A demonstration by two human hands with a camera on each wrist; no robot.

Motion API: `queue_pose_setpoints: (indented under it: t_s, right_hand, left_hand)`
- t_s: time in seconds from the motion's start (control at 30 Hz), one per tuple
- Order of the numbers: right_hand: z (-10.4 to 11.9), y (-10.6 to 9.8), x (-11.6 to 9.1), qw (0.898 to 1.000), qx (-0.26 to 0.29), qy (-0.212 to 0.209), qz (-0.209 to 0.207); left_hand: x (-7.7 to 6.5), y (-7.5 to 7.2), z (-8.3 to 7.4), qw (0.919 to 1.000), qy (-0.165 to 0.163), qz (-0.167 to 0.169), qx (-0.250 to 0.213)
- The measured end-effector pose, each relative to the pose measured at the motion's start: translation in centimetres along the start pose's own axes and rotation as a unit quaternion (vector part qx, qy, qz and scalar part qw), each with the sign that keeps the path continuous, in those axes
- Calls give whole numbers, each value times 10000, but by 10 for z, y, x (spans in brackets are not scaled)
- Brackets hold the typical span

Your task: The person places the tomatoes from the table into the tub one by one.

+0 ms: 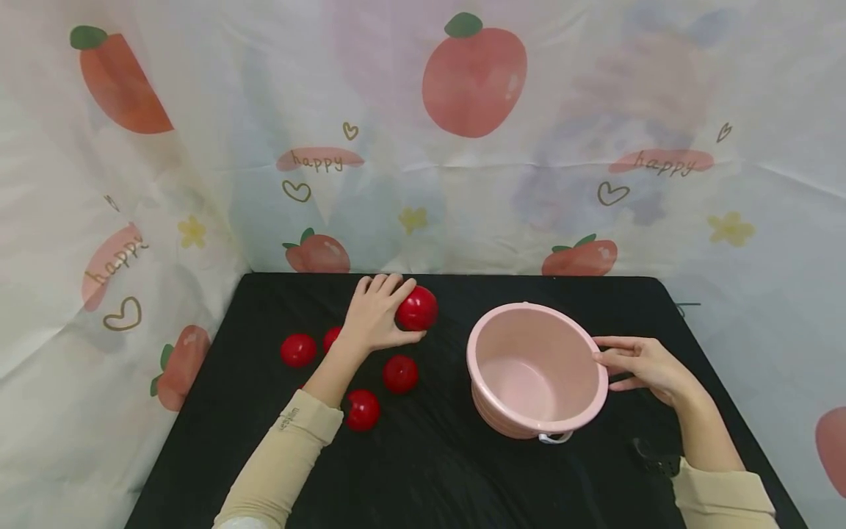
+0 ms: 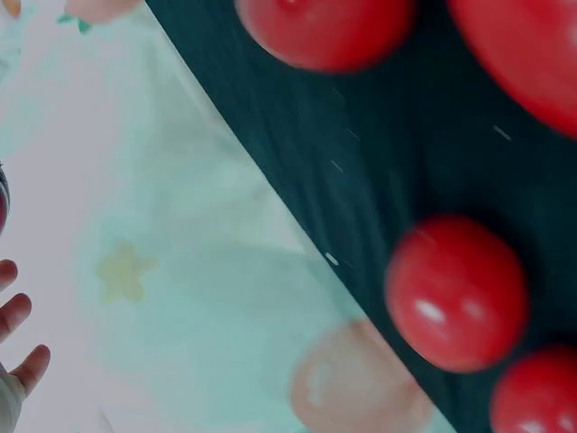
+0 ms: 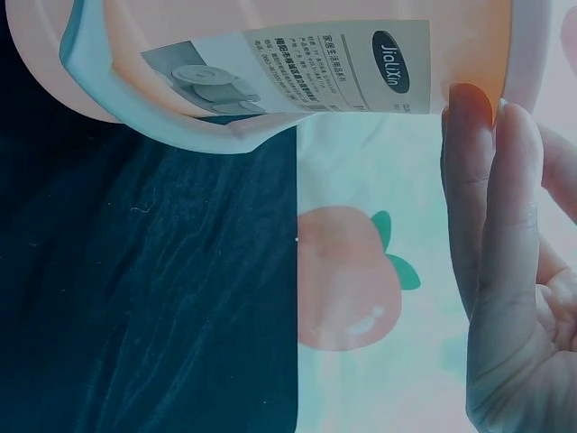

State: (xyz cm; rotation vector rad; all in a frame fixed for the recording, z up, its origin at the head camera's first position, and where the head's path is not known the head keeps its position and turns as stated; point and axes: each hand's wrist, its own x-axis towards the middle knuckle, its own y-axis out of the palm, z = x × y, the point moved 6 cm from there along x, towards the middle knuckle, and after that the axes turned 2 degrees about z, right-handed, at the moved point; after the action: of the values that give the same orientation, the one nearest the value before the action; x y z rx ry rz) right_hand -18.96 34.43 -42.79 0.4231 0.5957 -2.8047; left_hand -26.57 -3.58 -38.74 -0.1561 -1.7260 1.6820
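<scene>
Several glossy red balls, one pink bucket

My head view: a table under black cloth, pale fabric walls, printed peaches, "happy" lettering, outlined hearts, yellow flowers, soft light.

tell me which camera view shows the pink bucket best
The head view: it shows the pink bucket from above, with its round rim and bare inside. The right wrist view shows only part of its outside, but with the printed label. The left wrist view shows none of it.
</scene>
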Motion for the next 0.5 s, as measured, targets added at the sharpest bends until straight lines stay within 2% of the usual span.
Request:
queue_pose_setpoints:
  t_s: [0.27,0.5]
  right_hand:
    - [0,0,0,10000,-19,-28,-43]
    - [-1,-1,0,10000,21,-30,-67]
  left_hand:
    - [33,0,-63,9983,575,-90,-64]
    - [52,10,-119,9932,1115,322,-25]
